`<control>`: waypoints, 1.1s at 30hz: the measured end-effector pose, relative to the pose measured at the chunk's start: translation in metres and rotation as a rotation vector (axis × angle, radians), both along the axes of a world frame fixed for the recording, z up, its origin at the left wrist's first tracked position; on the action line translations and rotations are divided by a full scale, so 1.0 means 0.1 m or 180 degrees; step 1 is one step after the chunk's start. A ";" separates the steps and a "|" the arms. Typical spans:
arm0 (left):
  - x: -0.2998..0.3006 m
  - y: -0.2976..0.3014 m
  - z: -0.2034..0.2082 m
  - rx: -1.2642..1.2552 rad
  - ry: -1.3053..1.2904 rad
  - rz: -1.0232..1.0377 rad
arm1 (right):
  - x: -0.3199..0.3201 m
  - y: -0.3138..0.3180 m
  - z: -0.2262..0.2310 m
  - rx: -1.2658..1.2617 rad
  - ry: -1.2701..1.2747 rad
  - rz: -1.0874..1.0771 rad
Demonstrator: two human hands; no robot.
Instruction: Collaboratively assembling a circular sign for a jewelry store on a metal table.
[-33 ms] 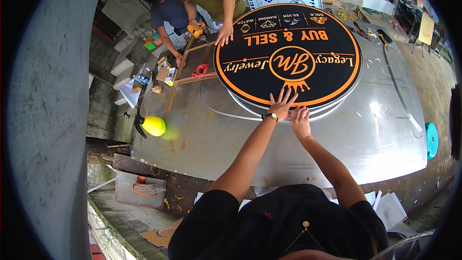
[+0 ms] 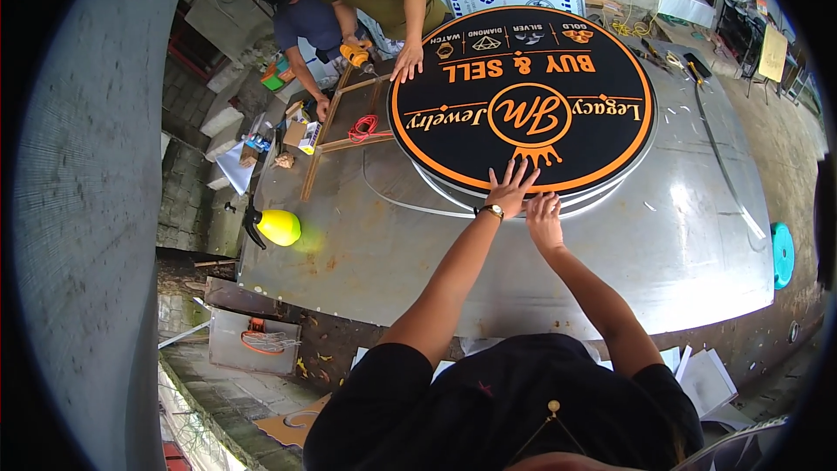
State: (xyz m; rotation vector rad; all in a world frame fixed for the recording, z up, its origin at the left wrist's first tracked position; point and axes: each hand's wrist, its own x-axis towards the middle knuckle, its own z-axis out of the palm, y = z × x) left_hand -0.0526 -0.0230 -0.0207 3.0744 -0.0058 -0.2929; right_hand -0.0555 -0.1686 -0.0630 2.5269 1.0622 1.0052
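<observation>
A large round sign (image 2: 523, 70), black with an orange ring, orange and white lettering and a crown emblem, lies face up on a metal-topped table (image 2: 392, 270). Its white side edge shows along the near rim. My left hand (image 2: 513, 186) rests on the sign's face by the crown, fingers spread, with a watch on the wrist. Close beside it, my right hand (image 2: 544, 220) is at the near rim, its fingertips bent together over the edge. What its thumb touches is hidden.
Across the table, a person's hand (image 2: 407, 62) touches the sign's left edge; their other hand holds an orange drill (image 2: 357, 56) at a wooden frame (image 2: 327, 126). A second person leans beside them. A yellow spray bottle (image 2: 279, 228), red cord (image 2: 366, 129) and long metal strip (image 2: 724, 166) lie around.
</observation>
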 end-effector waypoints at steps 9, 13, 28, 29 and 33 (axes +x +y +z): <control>-0.04 -0.03 0.08 -0.0038 0.0056 -0.0028 | 0.01 -0.02 -0.03 -0.0092 0.0061 -0.0009; -0.08 -0.04 0.08 -0.0053 0.0032 -0.0032 | 0.01 -0.07 -0.05 -0.0091 0.0123 0.0102; -0.05 -0.03 0.07 -0.0045 -0.0106 -0.0046 | 0.29 -0.42 0.27 0.1224 0.1307 0.1119; -0.05 -0.03 0.07 -0.0050 -0.0094 -0.0043 | 0.31 -0.43 0.29 0.1215 0.1400 0.1157; -0.04 -0.03 0.07 -0.0081 -0.0110 -0.0042 | 0.37 -0.46 0.34 0.1047 0.1503 0.1367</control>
